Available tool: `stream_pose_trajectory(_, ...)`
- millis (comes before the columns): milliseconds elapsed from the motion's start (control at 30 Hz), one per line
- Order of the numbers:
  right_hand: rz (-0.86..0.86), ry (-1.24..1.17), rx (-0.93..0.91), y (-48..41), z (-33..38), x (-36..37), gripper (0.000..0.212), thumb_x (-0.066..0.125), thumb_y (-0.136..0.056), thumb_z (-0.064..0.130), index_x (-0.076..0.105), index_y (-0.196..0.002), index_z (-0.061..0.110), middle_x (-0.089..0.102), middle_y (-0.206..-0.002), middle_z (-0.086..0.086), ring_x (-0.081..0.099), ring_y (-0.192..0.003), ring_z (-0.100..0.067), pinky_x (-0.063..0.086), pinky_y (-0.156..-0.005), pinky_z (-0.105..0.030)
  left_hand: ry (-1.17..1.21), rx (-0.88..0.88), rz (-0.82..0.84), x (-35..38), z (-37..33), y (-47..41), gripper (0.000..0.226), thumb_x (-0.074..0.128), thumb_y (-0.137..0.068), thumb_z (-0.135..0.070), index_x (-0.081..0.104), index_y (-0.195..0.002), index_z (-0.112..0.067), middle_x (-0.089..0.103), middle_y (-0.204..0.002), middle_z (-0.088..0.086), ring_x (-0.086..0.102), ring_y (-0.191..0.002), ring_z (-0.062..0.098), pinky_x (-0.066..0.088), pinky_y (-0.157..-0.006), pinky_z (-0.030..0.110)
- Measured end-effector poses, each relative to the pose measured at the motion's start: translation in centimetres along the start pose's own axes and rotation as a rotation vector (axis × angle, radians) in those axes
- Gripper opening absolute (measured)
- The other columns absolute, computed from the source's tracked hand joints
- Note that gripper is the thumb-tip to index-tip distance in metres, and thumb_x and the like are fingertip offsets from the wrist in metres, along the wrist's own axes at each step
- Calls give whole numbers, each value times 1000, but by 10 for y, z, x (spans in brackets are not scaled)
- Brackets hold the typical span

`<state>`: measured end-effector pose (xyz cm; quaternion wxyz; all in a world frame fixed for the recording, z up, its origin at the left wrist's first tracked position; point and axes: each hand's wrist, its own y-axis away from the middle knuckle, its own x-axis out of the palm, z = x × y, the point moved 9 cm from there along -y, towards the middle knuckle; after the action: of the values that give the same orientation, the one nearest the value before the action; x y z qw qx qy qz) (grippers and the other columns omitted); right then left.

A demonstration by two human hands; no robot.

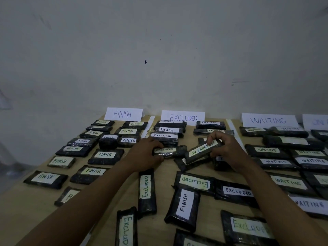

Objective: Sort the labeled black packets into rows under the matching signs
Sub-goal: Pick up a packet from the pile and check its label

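Note:
Black packets with white labels lie in rows on a wooden table (21, 201) under standing signs: FINISH sign (123, 114), EXCLUDED sign (183, 117), WAITING sign (268, 120), and a cut-off fourth sign (316, 122). My left hand (145, 150) grips the left end of an EXCLUDED packet (173, 151) lying at the foot of the EXCLUDED column. My right hand (224, 147) holds an ON PROGRESS packet (198, 154), tilted and lifted above other packets in the middle. A WAITING packet (73, 150) lies among the FINISH rows.
Unsorted packets crowd the near table: several EXCLUDED ones (147, 190) and a FINISH packet (183, 206) near my forearms. White paper strips (234, 134) divide the columns. A bare wall stands behind the signs. The table's left edge runs diagonally at the lower left.

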<state>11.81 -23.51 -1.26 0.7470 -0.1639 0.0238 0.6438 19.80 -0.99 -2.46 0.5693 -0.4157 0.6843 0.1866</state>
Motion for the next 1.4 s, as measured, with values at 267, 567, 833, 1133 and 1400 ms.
stream_pose_trajectory(267, 41, 0, 3, -2, -3, 10, 41, 67, -63, -20, 55, -71, 18, 61, -87, -10, 58, -79, -33, 49, -60, -35, 62, 40, 74, 3, 6, 2, 48, 72, -82, -26, 57, -127, -26, 51, -128, -3, 44, -118, 14, 38, -96, 27)
stream_pose_trajectory(567, 153, 42, -46, 6, 17, 39, 43, 76, -57, -12, 51, -75, 18, 59, -90, -13, 62, -87, -40, 53, -68, -51, 312, 2, -54, -20, 4, 20, 48, 73, -75, -4, 62, -118, -23, 56, -118, -6, 50, -109, 7, 44, -98, 32)
stream_pose_trajectory(833, 230, 25, -37, 20, 30, 75, 53, 78, -57, -15, 54, -92, 17, 60, -95, -6, 67, -77, -22, 56, -67, -48, 525, -8, -32, -27, -35, 51, 63, 86, -68, -26, 58, -124, -33, 63, -108, -18, 59, -96, -9, 44, -76, 4)
stream_pose_trajectory(1133, 105, -143, 153, 39, 26, 72, 46, 79, -67, -8, 62, -104, 14, 66, -103, -13, 70, -81, -21, 59, -64, -33, 889, 16, -164, -16, -39, 59, 54, 86, -63, 1, 59, -103, -22, 63, -105, -2, 68, -93, 15, 57, -75, 31)
stream_pose_trajectory(1400, -508, -306, 132, 107, 50, -75, 15, 64, -78, -6, 61, -85, 7, 69, -68, -6, 59, -62, -26, 49, -50, -30, 749, 229, -47, -6, -114, 38, 41, 79, -73, -12, 62, -101, -37, 67, -93, -11, 63, -72, 7, 50, -64, 20)
